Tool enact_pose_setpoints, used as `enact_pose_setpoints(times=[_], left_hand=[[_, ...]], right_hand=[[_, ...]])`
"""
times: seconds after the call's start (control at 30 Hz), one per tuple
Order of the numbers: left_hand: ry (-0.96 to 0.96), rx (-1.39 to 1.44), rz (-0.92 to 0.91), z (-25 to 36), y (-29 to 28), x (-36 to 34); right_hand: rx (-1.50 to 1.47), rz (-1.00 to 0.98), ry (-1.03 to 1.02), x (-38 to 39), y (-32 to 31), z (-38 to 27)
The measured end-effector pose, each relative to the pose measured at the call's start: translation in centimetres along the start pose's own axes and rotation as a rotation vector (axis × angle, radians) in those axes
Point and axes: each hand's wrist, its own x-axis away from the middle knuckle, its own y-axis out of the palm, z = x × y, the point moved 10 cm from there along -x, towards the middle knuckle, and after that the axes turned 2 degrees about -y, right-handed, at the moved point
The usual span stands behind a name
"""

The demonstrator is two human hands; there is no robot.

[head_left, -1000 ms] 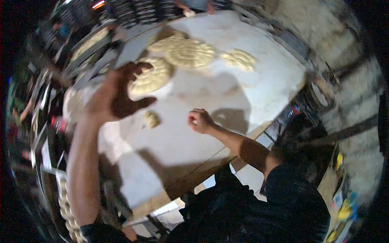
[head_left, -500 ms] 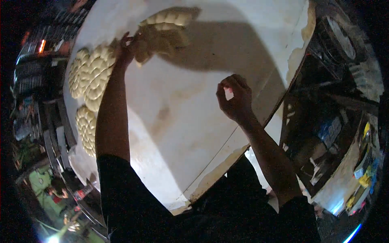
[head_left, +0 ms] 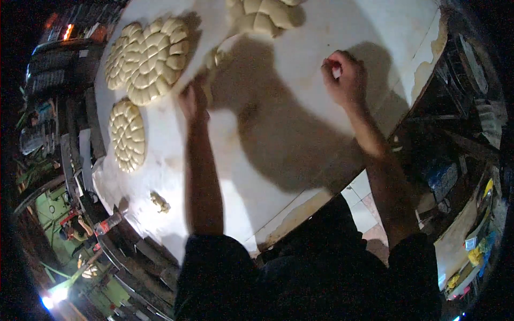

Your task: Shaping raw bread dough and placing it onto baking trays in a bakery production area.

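Observation:
Pale dough rounds, each made up of many small segments, lie on a white tabletop (head_left: 300, 69). Two rounds (head_left: 152, 59) touch at the upper left, and a smaller oval one (head_left: 127, 136) sits just below them. Another dough cluster (head_left: 262, 16) is cut off by the top edge. My left hand (head_left: 195, 99) is low over the table, right of the paired rounds; its fingers are dark and blurred. Close above it lies a small dough piece (head_left: 217, 56), partly in shadow. Over bare tabletop on the right, my right hand (head_left: 345, 77) is curled in a ring, with something reddish showing at the fingertips.
A small dough scrap (head_left: 159, 202) lies near the table's left corner. The worn table edge (head_left: 294, 219) runs diagonally before me. A bottle (head_left: 108, 223) stands beyond the left edge, with a person (head_left: 77, 230) farther off. Cluttered shelving (head_left: 471, 241) fills the right.
My view has shifted, and the dough appears in different places. My left hand has come away from the upper dough cluster toward me. My right hand has reached farther out, still curled.

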Motion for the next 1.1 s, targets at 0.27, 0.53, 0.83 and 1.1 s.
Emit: enact_pose_setpoints(times=[0.27,0.53,0.83,1.1], left_hand=[[-0.317,-0.134,0.049,4.3,-13.7,26.9],[-0.123,-0.406,-0.471,18.5,-23.4,38.7],[-0.089,-0.526,-0.246,28.7,-39.4,45.3],[0.139,-0.372,-0.218,18.7,-28.9,42.4]], right_hand=[[-0.346,-0.286,0.124,5.5,5.8,-5.9],[-1.009,-0.986,-0.245,36.5,15.8,-38.8],[-0.417,-1.228,-0.09,35.4,10.3,-44.2],[-0.774,-0.658,-0.227,38.1,10.3,-46.3]])
